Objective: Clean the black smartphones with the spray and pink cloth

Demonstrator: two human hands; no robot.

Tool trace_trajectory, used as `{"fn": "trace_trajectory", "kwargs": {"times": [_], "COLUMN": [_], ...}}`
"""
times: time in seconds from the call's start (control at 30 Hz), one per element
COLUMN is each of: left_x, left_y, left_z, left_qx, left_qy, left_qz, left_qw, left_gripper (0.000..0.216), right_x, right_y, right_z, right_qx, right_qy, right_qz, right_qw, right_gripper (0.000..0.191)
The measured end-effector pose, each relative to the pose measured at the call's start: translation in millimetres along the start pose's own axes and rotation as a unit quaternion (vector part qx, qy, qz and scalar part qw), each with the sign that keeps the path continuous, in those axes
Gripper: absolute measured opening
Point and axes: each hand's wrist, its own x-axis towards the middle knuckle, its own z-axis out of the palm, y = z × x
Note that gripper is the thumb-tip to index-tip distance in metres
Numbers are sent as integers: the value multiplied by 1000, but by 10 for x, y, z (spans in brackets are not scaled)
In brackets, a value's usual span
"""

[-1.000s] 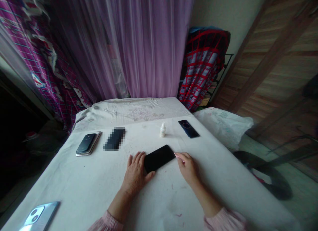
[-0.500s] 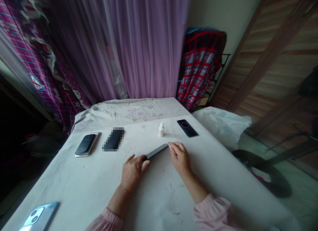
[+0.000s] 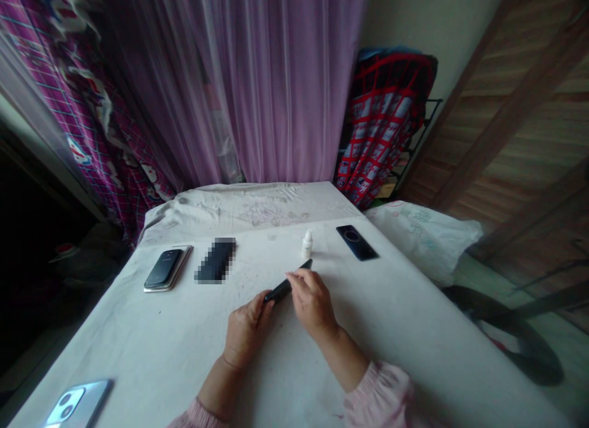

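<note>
A black phone (image 3: 288,282) is tipped up on its long edge above the white table (image 3: 414,330), seen nearly edge-on. My left hand (image 3: 246,328) grips its near end with curled fingers. My right hand (image 3: 310,302) holds its middle and far part, fingers closed over the top edge. A small white dropper bottle (image 3: 307,244) stands just beyond the phone's far end.
A dark phone on a silver case (image 3: 166,268) and a blurred dark item (image 3: 215,260) lie at the left back. Another black phone (image 3: 357,242) lies at the right back. A light blue phone (image 3: 76,404) sits at the near left corner. A white bag (image 3: 423,234) is off the table's right edge.
The black phone went from lying flat under both hands to standing on its edge. My right hand moved left from its far corner onto its top edge.
</note>
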Motion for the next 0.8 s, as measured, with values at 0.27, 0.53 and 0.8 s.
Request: {"fn": "trace_trajectory", "kwargs": {"times": [0.27,0.53,0.8], "left_x": [-3,1,10], "left_y": [21,28,51], "left_z": [-25,-22,-53], "left_qx": [-5,-2,-18], "left_qy": [10,17,6], "left_qz": [14,20,14], "left_qw": [1000,1000,1000], "left_gripper": [28,29,26], "right_x": [54,86,17], "right_y": [197,324,50], "right_z": [-38,-32,-26], "right_qx": [2,-22,23], "right_qy": [4,28,23], "right_qz": [11,35,-29], "right_qw": [1000,999,999], "right_gripper": [32,33,30]}}
